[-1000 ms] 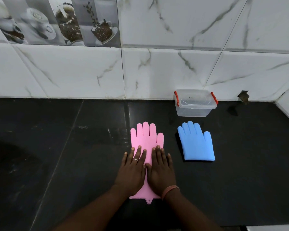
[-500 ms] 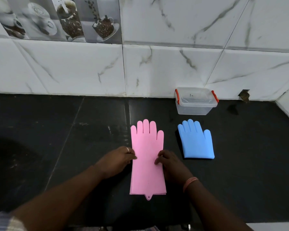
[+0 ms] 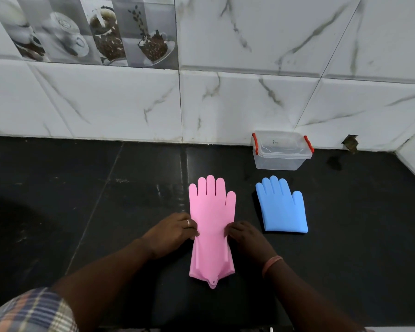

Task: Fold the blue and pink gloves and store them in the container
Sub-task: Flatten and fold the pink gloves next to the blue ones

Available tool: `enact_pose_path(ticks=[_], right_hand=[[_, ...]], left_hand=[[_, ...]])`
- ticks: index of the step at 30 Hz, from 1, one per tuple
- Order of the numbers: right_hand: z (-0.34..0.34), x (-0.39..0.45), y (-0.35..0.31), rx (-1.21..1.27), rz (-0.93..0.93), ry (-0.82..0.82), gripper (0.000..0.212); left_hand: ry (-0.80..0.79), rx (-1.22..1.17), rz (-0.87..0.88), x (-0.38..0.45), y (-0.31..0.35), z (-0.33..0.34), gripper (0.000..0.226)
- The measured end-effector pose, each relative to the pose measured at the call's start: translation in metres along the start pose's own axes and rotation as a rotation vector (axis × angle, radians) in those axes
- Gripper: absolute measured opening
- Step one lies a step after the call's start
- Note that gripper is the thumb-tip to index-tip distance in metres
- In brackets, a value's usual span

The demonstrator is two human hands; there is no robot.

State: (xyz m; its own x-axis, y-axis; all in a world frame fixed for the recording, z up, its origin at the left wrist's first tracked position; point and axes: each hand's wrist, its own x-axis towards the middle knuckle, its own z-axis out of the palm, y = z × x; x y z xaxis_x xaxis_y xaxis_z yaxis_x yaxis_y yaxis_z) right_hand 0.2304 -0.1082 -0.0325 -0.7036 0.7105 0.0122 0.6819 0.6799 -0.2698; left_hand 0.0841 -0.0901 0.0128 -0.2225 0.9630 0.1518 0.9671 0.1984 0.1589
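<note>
Seen from above, looking down at a black counter backed by a white marble-tiled wall. At centre, pink glove lying flat, fingers toward 12 o'clock, cuff toward 6 o'clock and lifted a little, its two long edges pulled inward. Left hand at the glove's 9 o'clock edge, fingers curled and pinching that edge; a ring on one finger. Right hand at the 3 o'clock edge, fingers curled and gripping it likewise; an orange band at the wrist. At 3 o'clock of the pink glove, apart from it, blue glove, shorter, lying flat. At 12 o'clock of the blue glove, near it and against the wall, clear container with red latches. Wide bare counter toward 9 o'clock; narrower bare strip toward 3 o'clock, ending at a side wall. Plaid sleeve at 7 o'clock.
</note>
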Motion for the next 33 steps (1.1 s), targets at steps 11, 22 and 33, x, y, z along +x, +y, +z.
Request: enact_pose_path(ticks=[11, 22, 33], right_hand=[[-0.014, 0.042, -0.002, 0.452, 0.595, 0.034, 0.017], [-0.022, 0.069, 0.008, 0.616, 0.793, -0.078, 0.042], [-0.007, 0.1, 0.02, 0.575, 0.702, 0.043, 0.036]], left_hand=[[-0.367, -0.539, -0.068, -0.013, -0.116, 0.022, 0.03], [-0.533, -0.576, -0.237, 0.02, -0.106, 0.009, 0.042], [-0.489, -0.63, -0.22, 0.018, -0.108, 0.011, 0.025]])
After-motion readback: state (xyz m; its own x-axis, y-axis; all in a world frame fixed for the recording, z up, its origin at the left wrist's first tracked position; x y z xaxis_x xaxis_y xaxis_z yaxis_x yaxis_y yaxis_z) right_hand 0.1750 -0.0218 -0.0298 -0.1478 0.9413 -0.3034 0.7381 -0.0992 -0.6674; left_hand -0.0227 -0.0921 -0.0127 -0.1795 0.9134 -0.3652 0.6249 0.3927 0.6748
